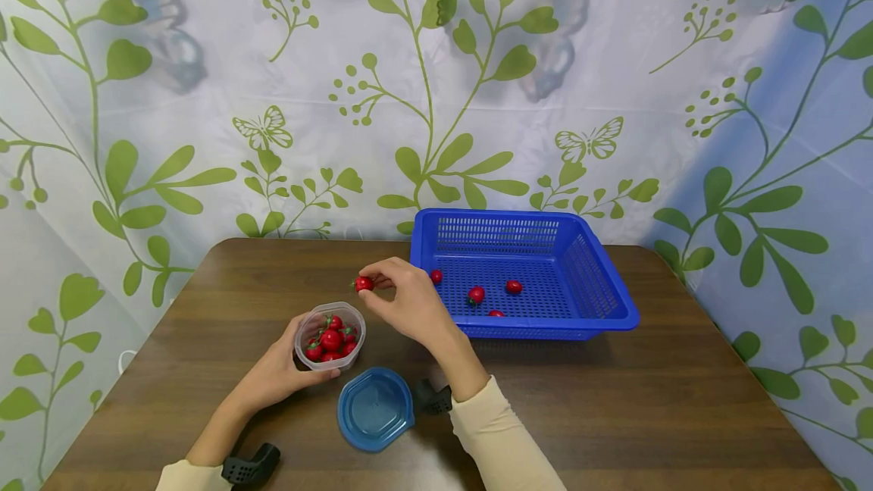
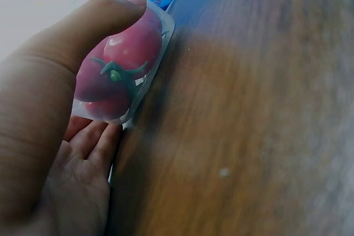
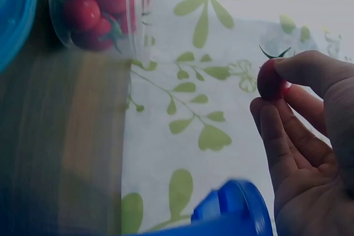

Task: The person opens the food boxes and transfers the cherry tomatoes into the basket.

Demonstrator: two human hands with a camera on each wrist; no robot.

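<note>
Toward the left edge of the tabletop, the left hand is grasping a clear tub, its thumb lying along the near side and its fingers curling round the left side. The tub is sitting lidless, its mouth facing up, and a heap of small tomatoes is filling much of it, their green stems pointing various ways.

Just right of the tub, a single tomato is hanging above the tabletop on the far-edge side, well up from the surface and not touching the tub. Its leafy stem end is pointing toward the left edge, and its short long axis is running roughly left to right.

Nearer the front edge, a blue lid is lying flat, apart from the tub.

The right hand is pinching that single tomato between thumb and fingertips.

Toward the far right corner, a blue basket is standing with its long sides running along the far edge. Four more tomatoes are showing inside it, scattered on its floor.

Judging by this layout, the work is standing partway: the tub is holding most of the visible tomatoes, while one in the fingers and those four are remaining outside it.
</note>
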